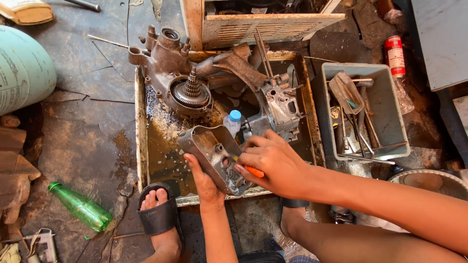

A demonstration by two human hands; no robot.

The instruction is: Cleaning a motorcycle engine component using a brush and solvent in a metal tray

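Centre of frame, over the oily wash tray (141, 146): left hand (204, 180) cupping the grey engine cover (212, 153) from beneath; right hand (273, 163) closed on an orange-handled brush (253, 171); best kept tilted, scrubbing recesses, drips falling into tray.

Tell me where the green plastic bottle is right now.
In the head view, the green plastic bottle lies on its side on the stained floor at lower left, just left of the sandalled foot and outside the metal tray.
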